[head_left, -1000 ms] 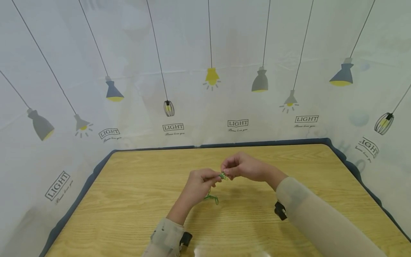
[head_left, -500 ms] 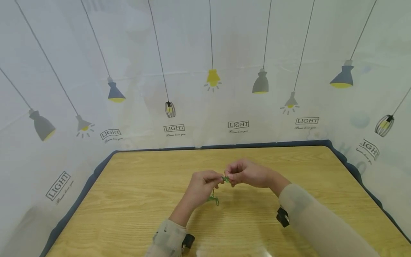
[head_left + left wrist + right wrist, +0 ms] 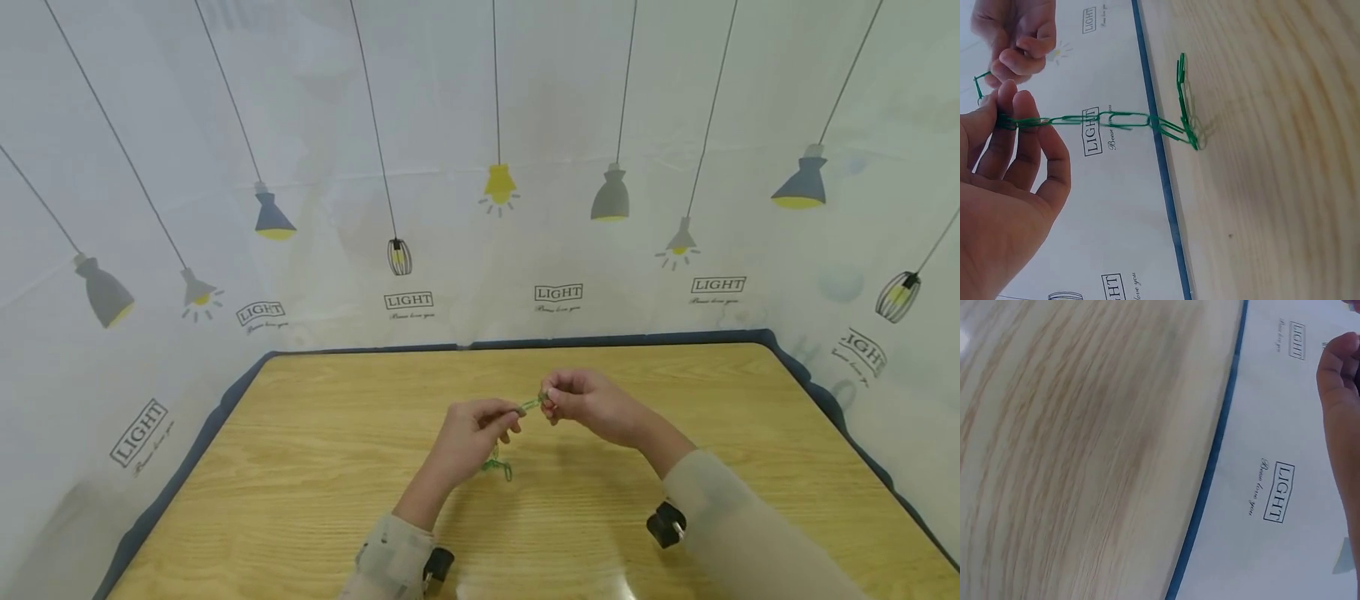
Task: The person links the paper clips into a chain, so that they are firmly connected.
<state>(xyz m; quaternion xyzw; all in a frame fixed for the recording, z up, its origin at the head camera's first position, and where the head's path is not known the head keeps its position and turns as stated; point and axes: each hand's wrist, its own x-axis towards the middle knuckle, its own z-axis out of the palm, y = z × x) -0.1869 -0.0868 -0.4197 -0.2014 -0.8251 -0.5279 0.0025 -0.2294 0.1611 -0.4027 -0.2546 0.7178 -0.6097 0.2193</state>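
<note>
A chain of green paper clips (image 3: 1125,119) hangs from my left hand (image 3: 468,437), which pinches it between thumb and fingers. Its lower end lies on the wooden table, bent to one side, in the left wrist view. Between the two hands a short stretch of green clips (image 3: 531,405) spans the gap above the table. My right hand (image 3: 600,407) pinches the far end of that stretch with thumb and forefinger. Only part of the right hand (image 3: 1341,381) shows at the edge of the right wrist view, and the clips are out of sight there.
The wooden table (image 3: 300,467) spreads around both hands, with a dark blue border (image 3: 360,348) along its far edge. Behind it stands a pale wall covering (image 3: 450,100) printed with hanging lamps. Black wrist devices (image 3: 666,525) sit at the sleeves.
Both hands first came together at the clips, then the right hand drew away to the right, and a stretch of clips now shows between them. The left hand barely moved.
</note>
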